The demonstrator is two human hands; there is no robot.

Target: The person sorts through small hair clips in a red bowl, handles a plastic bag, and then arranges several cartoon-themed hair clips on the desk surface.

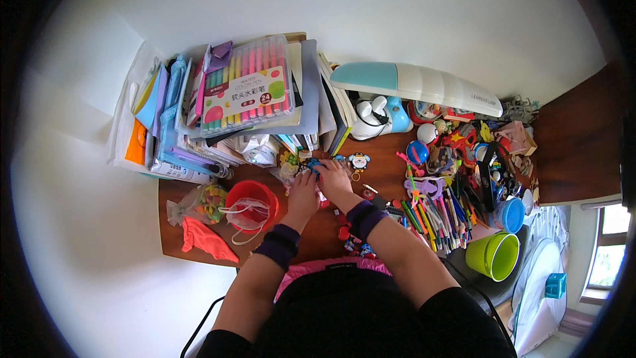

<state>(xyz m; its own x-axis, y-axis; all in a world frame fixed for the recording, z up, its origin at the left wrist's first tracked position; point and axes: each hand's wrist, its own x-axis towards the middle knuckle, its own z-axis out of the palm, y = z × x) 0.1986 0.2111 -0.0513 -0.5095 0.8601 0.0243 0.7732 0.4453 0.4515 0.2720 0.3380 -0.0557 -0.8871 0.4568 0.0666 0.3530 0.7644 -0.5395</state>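
Observation:
My left hand [302,192] and my right hand [334,177] are close together over a cluster of small items on the wooden desk. Their fingers touch a small blue item [313,164], which they partly cover; I cannot tell whether either hand grips it. Just left of them are a clear bag [286,175] and small yellow and green pieces [289,158]. A dog-shaped charm [359,161] with a ring lies to the right of my right hand. Small red pieces [344,232] lie nearer my body, between the forearms.
A red basket [272,204] holding a white mask, a bag of colourful pieces [210,202] and an orange cloth [203,241] are at left. Behind stand books topped by a marker case [248,84], and a lamp [417,82]. Pens [439,221], toys and a green bin [492,256] are right.

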